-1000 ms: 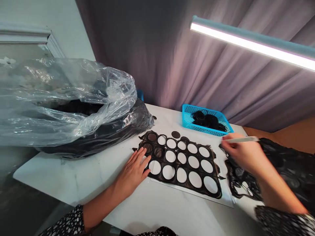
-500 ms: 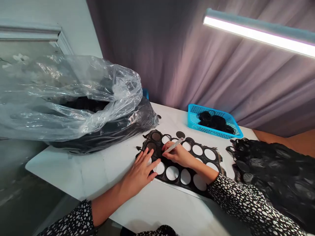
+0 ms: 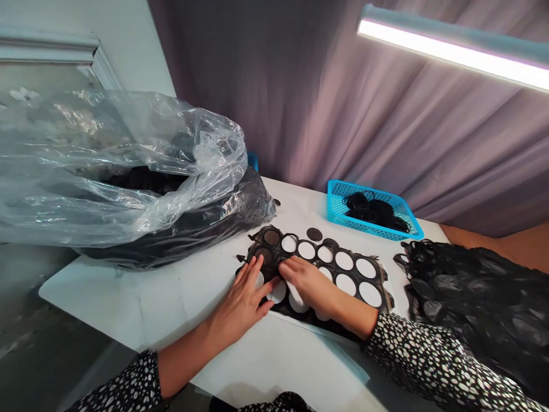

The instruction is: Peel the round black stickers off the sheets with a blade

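On the white table [image 3: 128, 303], both hands rest on a thin black perforated sheet [image 3: 383, 286], its ragged edges curling and its round holes showing white. The left hand [image 3: 242, 300] lies flat with fingers spread, holding nothing; just beside it, the right hand [image 3: 306, 283] presses down, fingers together, and what lies under it cannot be told. A crinkled clear plastic bag [image 3: 86, 154] bulges at 10 o'clock, a blue mesh basket [image 3: 332, 206] sits at 1 o'clock, and a heap of black sheets [image 3: 472, 297] lies at 3 o'clock
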Demonstrator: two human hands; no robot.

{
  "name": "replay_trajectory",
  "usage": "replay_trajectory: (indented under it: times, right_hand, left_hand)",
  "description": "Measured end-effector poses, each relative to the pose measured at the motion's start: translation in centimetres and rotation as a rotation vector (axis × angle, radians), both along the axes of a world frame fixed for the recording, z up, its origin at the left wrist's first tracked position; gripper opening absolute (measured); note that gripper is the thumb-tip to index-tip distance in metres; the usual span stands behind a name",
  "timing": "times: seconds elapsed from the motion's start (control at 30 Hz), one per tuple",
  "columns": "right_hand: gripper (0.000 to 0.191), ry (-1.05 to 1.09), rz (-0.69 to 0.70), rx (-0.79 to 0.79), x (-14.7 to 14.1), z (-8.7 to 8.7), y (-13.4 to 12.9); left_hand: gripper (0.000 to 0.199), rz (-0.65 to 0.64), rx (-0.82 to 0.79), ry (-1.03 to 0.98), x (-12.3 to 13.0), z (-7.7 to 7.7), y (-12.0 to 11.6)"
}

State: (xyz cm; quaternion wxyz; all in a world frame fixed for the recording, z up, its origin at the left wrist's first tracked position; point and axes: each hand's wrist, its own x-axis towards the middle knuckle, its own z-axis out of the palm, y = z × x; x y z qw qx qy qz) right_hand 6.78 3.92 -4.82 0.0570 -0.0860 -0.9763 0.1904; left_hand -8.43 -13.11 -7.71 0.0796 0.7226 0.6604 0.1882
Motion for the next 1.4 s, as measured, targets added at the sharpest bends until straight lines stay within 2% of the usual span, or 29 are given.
replay_trajectory:
  times: [0.13, 0.2, 0.27, 0.37, 0.43, 0.57, 0.8, 1.23, 1.4]
  right_hand:
    - [0.017, 0.074, -0.400, 0.143, -0.8, 1.6, 4.8]
    - [0.017, 0.114, -0.459, 0.141, -1.8, 1.9, 6.4]
    - [0.015, 0.145, -0.369, 0.017, -3.1, 1.6, 6.2]
    - [0.013, 0.155, -0.199, -0.297, -4.9, 0.3, 3.8]
    - [0.013, 0.136, -0.138, -0.477, -5.5, -0.6, 2.2]
    - [0.007, 0.080, -0.081, -0.639, -5.6, -1.6, 1.2]
    - [0.008, 0.065, -0.041, -0.636, -5.5, -1.8, 1.4]
    - [0.012, 0.088, -0.083, -0.617, -5.5, -2.1, 0.8]
    - [0.014, 0.100, -0.107, -0.506, -5.3, -2.3, 0.1]
  left_hand:
    - [0.047, 0.029, 0.031, 0.003, 0.2, -0.2, -0.3]
    - [0.047, 0.036, 0.041, 0.009, 0.2, -0.2, -0.4]
    - [0.048, 0.062, 0.058, 0.029, 0.3, -0.4, -0.5]
    - [0.051, 0.135, 0.098, 0.061, 0.1, -0.9, -0.5]
    - [0.049, 0.161, 0.112, 0.076, -0.1, -1.2, -0.5]
    - [0.044, 0.143, 0.096, 0.126, -0.3, -1.2, -0.7]
    - [0.043, 0.126, 0.109, 0.162, -0.4, -1.3, -0.9]
    - [0.038, 0.126, 0.089, 0.082, -0.4, -1.2, -0.9]
    - [0.038, 0.121, 0.085, 0.060, -0.5, -0.9, -0.8]
